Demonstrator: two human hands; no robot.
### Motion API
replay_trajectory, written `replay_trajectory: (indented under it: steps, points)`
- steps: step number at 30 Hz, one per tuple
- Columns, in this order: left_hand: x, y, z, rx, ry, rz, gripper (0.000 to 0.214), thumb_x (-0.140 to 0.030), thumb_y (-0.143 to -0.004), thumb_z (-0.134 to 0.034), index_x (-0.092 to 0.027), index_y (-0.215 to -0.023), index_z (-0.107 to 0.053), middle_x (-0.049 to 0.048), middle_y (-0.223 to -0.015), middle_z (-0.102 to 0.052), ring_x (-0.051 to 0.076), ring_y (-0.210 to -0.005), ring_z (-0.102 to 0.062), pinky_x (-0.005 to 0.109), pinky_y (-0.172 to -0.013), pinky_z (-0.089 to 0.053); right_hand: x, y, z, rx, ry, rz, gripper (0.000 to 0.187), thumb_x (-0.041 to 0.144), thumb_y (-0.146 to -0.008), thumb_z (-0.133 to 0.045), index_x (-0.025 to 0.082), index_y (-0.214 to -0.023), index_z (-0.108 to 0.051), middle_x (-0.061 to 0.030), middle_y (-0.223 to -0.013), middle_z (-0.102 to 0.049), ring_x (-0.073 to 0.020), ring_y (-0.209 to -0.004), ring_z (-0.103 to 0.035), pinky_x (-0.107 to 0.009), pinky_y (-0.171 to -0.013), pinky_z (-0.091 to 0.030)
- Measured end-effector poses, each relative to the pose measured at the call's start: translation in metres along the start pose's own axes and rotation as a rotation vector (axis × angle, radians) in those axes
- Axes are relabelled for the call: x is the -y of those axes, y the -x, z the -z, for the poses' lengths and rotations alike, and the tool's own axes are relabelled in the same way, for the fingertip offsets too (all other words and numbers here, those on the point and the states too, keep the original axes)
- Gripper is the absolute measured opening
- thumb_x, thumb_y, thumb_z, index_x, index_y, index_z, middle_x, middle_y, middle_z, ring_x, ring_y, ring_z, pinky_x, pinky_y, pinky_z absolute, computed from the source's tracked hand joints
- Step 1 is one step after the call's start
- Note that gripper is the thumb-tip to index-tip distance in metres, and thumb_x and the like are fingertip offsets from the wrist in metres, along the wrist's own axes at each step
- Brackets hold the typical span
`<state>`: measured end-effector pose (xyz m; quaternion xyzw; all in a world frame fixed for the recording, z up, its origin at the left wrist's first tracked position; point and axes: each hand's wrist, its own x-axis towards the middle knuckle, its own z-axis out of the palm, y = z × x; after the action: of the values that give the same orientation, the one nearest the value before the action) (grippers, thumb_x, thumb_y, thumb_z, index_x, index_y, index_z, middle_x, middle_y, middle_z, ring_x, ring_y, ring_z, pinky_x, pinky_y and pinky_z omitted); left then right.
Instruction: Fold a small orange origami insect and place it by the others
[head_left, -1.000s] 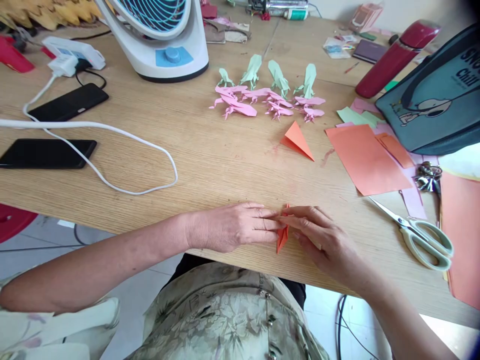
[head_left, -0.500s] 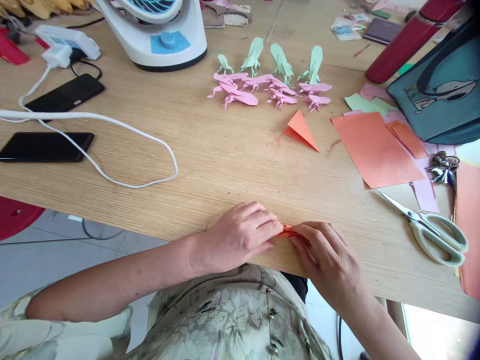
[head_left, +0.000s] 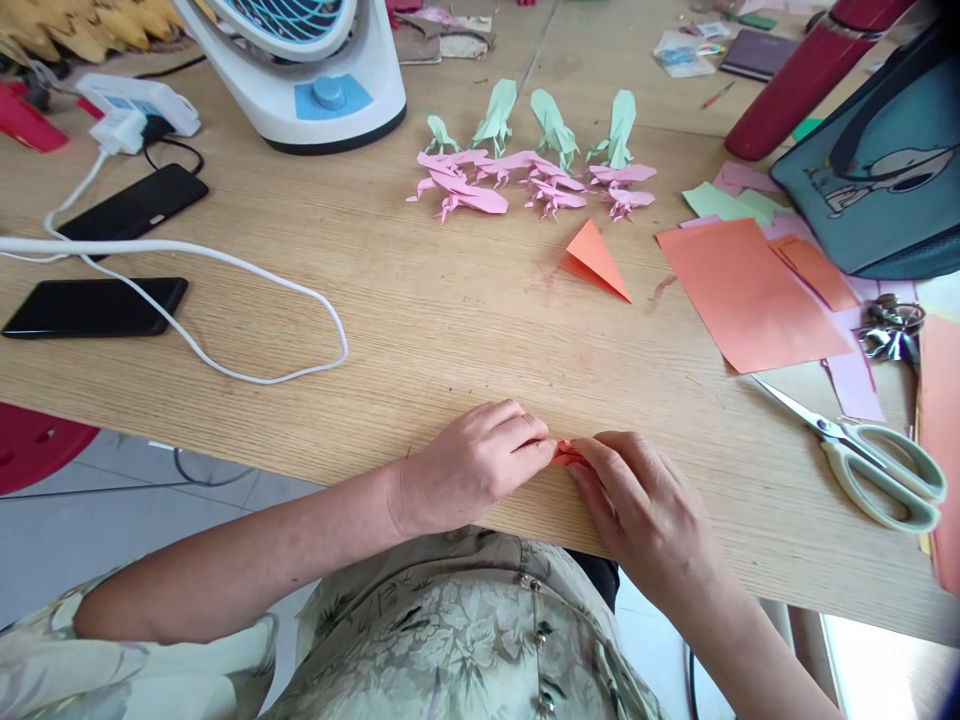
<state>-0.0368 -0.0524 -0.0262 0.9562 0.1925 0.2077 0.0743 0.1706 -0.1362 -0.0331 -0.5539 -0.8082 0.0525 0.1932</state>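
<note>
Near the table's front edge, a small folded piece of orange paper (head_left: 566, 453) lies between my two hands, mostly covered by fingers. My left hand (head_left: 480, 465) is closed, with its fingertips pinching the paper's left end. On the right end, the thumb and fingers of my right hand (head_left: 649, 500) are pressed together. Farther up the table rests an orange paper triangle (head_left: 596, 262), folded and partly raised. Behind it stand several pink folded-paper insects (head_left: 469, 192) and a row of green ones (head_left: 553, 128).
Scissors (head_left: 862, 455) lie at the right, below an orange sheet (head_left: 754, 295) and paper scraps. A blue bag (head_left: 870, 190) and a red bottle (head_left: 802, 95) are beyond. On the left are a fan (head_left: 322, 95), two phones (head_left: 94, 307) and a looped white cable (head_left: 262, 380).
Both hands have shifted very slightly, still pinching the orange paper, and its folded middle shows a little differently. The whole view has moved a bit; the objects on the table stay put.
</note>
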Motion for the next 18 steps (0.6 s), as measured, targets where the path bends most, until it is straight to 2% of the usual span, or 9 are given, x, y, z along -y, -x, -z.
replay_trajectory:
  steps: [4,8,13,18]
  points:
    - [0.0014,0.0002,-0.0005,0.013,0.013,0.002,0.019,-0.014,-0.098,-0.05,-0.012,-0.109,-0.065,0.0078,-0.097,-0.066,0.016,-0.09,-0.058,0.03,-0.081,-0.053,-0.0015,0.0008,0.0022,0.023,0.1,0.081,0.033,0.008,-0.095,-0.049,0.012,-0.128,-0.051,-0.0137,-0.104,-0.063,-0.0229,-0.084,-0.058,-0.037,-0.074,-0.049]
    - [0.0023,-0.0011,-0.0009,0.026,0.049,0.033,0.018,-0.016,-0.098,-0.05,-0.012,-0.103,-0.067,0.0069,-0.092,-0.064,0.016,-0.087,-0.057,0.029,-0.08,-0.052,-0.0019,-0.0017,0.0063,0.049,0.147,0.15,0.032,0.007,-0.094,-0.048,0.012,-0.126,-0.052,-0.0129,-0.1,-0.065,-0.0225,-0.08,-0.058,-0.037,-0.072,-0.047]
    - [0.0003,-0.0007,-0.0031,-0.015,-0.045,0.012,0.018,-0.012,-0.097,-0.05,-0.012,-0.105,-0.067,0.0067,-0.092,-0.064,0.016,-0.087,-0.056,0.029,-0.076,-0.051,-0.0016,-0.0038,0.0037,0.044,0.063,0.126,0.025,0.006,-0.095,-0.046,0.015,-0.115,-0.058,-0.0133,-0.103,-0.064,-0.0229,-0.085,-0.059,-0.037,-0.074,-0.048]
    - [-0.0009,0.0,-0.008,-0.048,-0.039,0.039,0.016,-0.014,-0.097,-0.051,-0.012,-0.096,-0.068,0.0058,-0.088,-0.063,0.015,-0.082,-0.055,0.028,-0.073,-0.05,0.0004,-0.0049,-0.0004,0.003,0.014,0.083,0.026,0.008,-0.095,-0.049,0.016,-0.119,-0.056,-0.0123,-0.103,-0.062,-0.0216,-0.085,-0.059,-0.036,-0.073,-0.049]
